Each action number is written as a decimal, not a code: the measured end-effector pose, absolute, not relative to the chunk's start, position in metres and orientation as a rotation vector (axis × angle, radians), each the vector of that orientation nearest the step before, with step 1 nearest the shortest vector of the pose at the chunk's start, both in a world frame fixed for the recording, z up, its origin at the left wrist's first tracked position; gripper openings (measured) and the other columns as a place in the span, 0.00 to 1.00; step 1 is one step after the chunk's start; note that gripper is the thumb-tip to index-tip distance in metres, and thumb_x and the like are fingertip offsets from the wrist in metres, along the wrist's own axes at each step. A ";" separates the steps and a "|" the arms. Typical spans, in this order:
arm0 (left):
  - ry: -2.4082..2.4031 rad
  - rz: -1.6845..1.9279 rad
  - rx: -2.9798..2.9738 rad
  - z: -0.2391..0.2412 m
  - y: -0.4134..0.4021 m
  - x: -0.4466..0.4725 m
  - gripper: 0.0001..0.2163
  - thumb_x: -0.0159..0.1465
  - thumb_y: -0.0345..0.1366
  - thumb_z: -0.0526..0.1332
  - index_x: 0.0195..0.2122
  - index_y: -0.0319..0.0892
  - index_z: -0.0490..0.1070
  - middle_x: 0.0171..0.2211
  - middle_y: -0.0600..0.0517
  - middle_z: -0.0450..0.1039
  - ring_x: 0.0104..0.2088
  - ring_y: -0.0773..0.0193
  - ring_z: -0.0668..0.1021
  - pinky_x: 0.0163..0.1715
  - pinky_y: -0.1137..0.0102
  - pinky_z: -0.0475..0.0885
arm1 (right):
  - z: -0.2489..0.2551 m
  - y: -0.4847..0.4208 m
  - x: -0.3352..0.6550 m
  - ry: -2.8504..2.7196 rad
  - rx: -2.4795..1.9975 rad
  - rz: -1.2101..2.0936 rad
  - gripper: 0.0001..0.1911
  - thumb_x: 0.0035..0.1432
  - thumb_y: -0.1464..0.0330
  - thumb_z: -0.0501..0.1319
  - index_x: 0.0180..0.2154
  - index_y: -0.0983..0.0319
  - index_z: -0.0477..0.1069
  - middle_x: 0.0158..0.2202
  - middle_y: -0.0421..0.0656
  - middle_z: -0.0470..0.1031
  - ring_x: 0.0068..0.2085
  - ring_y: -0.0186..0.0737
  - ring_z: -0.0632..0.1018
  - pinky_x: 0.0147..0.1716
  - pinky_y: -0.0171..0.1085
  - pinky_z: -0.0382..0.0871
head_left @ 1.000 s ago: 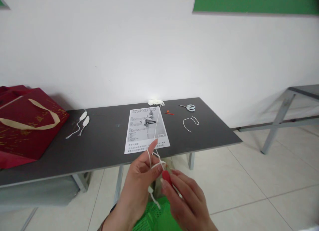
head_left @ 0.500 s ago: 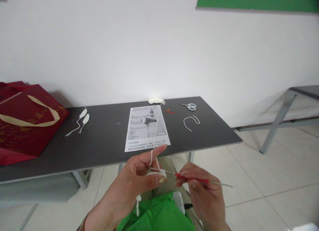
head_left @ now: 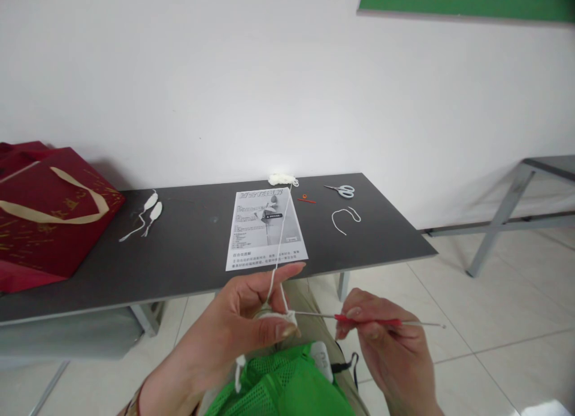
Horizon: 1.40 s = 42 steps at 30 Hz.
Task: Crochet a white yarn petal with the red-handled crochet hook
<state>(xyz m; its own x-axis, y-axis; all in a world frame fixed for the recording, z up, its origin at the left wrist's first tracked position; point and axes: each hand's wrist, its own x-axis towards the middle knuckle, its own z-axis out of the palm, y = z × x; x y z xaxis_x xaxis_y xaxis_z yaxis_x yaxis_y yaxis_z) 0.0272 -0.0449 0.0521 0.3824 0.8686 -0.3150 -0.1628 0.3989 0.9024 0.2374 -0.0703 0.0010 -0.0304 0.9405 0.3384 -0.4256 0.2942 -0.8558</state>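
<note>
From where I stand, the white piece sits above the person's lap, just off the near edge of the desk. The left hand pinches it between thumb and fingers, while the forefinger sticks out to the right with the yarn running over it. The right hand has its grip closed around the red sleeve of the hook, whose left end meets the piece; the other end pokes out to the right.

The piece looks light, soft and floppy, so I'd pinch it close beside the hook. The hook seems thin, stiff and likely slick on its bare shaft; the sleeve is the surer hold. The yarn is limp and could snag or slip, I'd judge, if let go slack.

It runs across the sheet to the bundle by the wall. To the right lie an orange pin, scissors and a loose strand. Two white petals lie left, beside a red bag. Only the left fingers crowd the work; part of the piece is hidden behind them.
</note>
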 end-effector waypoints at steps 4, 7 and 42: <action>0.909 0.727 0.890 0.056 -0.044 0.025 0.23 0.49 0.31 0.73 0.47 0.54 0.77 0.27 0.58 0.69 0.27 0.71 0.71 0.29 0.76 0.65 | 0.008 -0.067 0.245 -1.218 -0.599 1.177 0.06 0.59 0.68 0.63 0.38 0.58 0.79 0.29 0.43 0.78 0.31 0.38 0.76 0.27 0.35 0.71; 0.870 0.687 0.912 0.058 -0.041 0.023 0.23 0.49 0.30 0.73 0.46 0.54 0.77 0.26 0.58 0.71 0.29 0.70 0.73 0.31 0.75 0.66 | 0.016 -0.065 0.253 -1.355 -0.603 1.129 0.07 0.59 0.68 0.64 0.39 0.58 0.79 0.30 0.44 0.79 0.31 0.39 0.76 0.27 0.36 0.71; 1.037 0.647 1.354 0.054 -0.048 0.021 0.18 0.55 0.33 0.69 0.48 0.52 0.77 0.29 0.54 0.73 0.35 0.61 0.74 0.40 0.67 0.67 | 0.014 -0.056 0.242 -0.910 -0.656 1.506 0.03 0.53 0.68 0.68 0.30 0.62 0.81 0.24 0.43 0.81 0.22 0.33 0.79 0.22 0.28 0.75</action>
